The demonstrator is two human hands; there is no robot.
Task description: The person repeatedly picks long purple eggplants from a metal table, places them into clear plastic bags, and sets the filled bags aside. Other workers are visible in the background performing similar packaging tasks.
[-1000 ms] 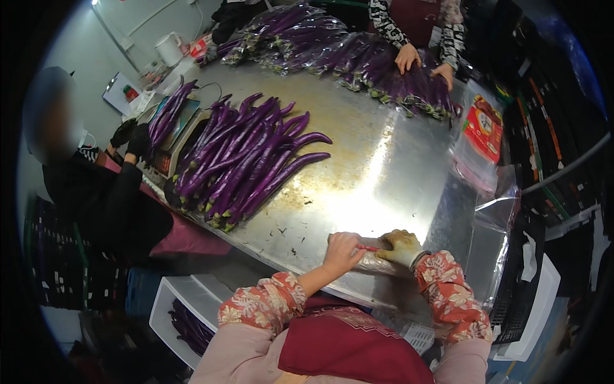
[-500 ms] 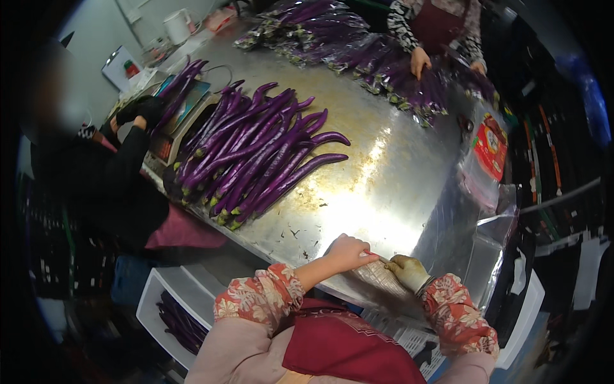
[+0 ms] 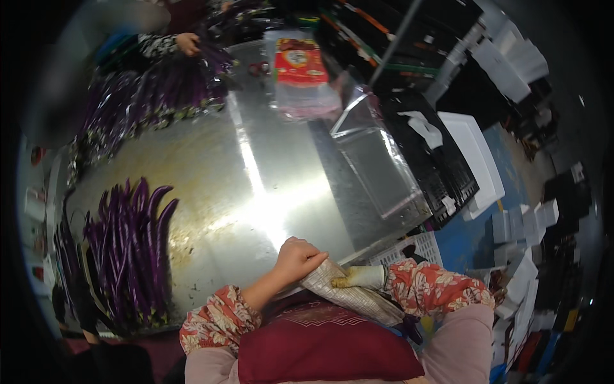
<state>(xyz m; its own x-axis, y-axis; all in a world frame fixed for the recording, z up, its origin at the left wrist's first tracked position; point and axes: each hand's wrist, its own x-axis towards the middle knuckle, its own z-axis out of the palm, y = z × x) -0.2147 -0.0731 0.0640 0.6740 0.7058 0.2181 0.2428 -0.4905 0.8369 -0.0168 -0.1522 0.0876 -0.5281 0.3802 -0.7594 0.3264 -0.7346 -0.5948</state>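
My bare left hand (image 3: 298,258) is closed on the upper end of a pale beige, crosshatch-patterned cloth (image 3: 348,301), by the near edge of the metal table (image 3: 211,249). My right hand (image 3: 352,277), in a whitish glove with stained yellow-brown fingertips, grips the same cloth from the right side. The cloth hangs slanting down across the front of my dark red apron. A purple eggplant (image 3: 412,328) shows partly beside its lower end. To the left, a pile of long purple eggplants (image 3: 131,256) lies on the table.
Bagged eggplants (image 3: 144,96) line the far left, where a co-worker's hand (image 3: 188,44) touches them. A red-labelled stack of clear bags (image 3: 300,70) lies at the far edge, with clear plastic sheets (image 3: 377,166) at the right. A white basket (image 3: 409,249) and black crate (image 3: 441,160) stand beyond.
My view has swung to the right, so the eggplant pile now sits further left and more of the right side shows. Both hands keep hold of the cloth, which is now closer to my apron.
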